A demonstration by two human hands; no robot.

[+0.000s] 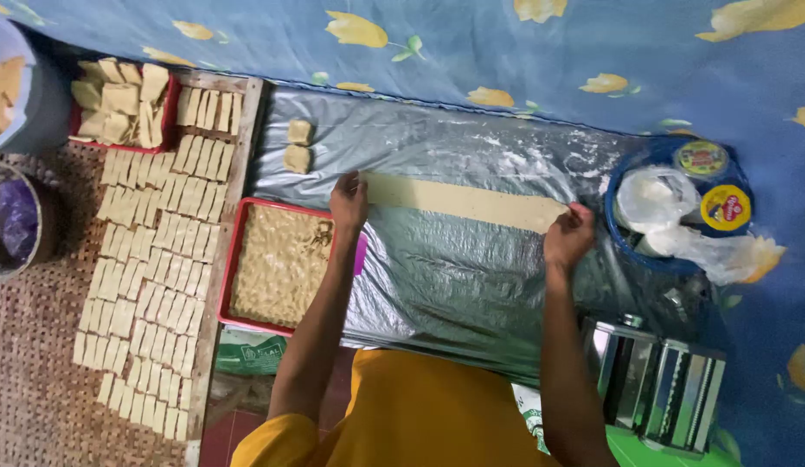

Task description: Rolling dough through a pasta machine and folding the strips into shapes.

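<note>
While both hands press down on a long strip of pale dough (465,201) lying across the silver plastic sheet (437,285) in the middle of the frame, the left hand (349,202) rests flat on its left end and the right hand (568,236) curls loosely over its right end. A red tray of crumbly filling (279,265) sits just left of the left hand. Cut dough pieces (151,251) lie in rows at the left. A metal pasta roller (657,385) stands at the lower right.

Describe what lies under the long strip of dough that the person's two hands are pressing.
The dough strip lies flat on a silvery plastic sheet, dusted with flour near its right end. The left hand and right hand cover both strip ends, hiding what is beneath them.
</note>
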